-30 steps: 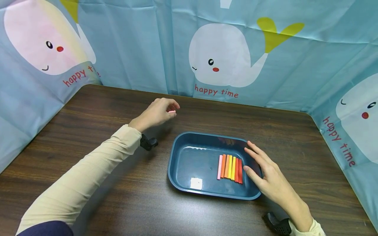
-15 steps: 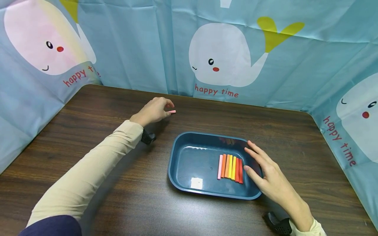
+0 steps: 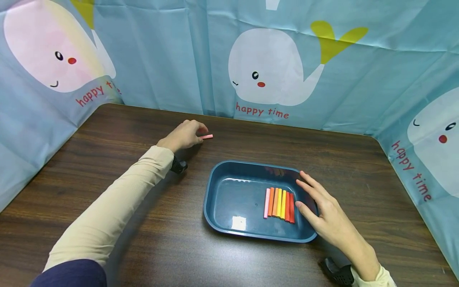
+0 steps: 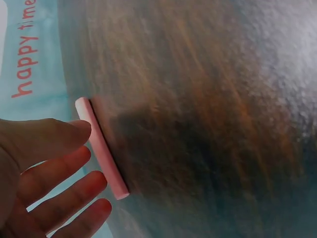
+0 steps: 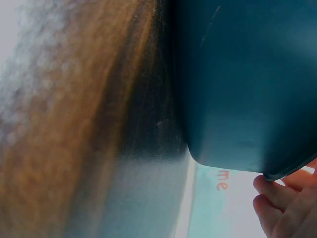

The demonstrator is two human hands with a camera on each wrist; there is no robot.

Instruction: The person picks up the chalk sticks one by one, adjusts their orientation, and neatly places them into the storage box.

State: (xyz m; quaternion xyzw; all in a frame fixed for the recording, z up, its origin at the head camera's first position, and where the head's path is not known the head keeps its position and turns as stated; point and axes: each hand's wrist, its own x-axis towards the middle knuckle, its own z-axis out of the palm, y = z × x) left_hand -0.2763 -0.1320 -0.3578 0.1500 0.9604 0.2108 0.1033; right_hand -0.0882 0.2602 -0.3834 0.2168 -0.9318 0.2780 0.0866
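Observation:
A plain pink stick, chalk-like [image 4: 105, 151], lies on the table near its far side. In the left wrist view the tip of the left thumb overlaps the stick, while the other fingers are loosely bent and spread beside it. The head view puts the left hand [image 3: 184, 136] at the stick's left end. A dark blue tray [image 3: 229, 233] stands at the middle right. Inside it, a row of pink, orange, yellow and red sticks [image 3: 279, 204] lies side by side. The right hand [image 3: 331, 217] rests over the tray's right end, fingers fairly straight, fingertips at the rim.
The dark wood-grain table [image 3: 143, 247] ends at a light blue curtain [image 3: 161, 52] printed with whales, which also rises at the left and right. Black wrist cameras are strapped under both wrists.
The left hand has drawn back to the left, so more of the pink stick shows while its right end stays nearly in place. The right hand and tray have not moved.

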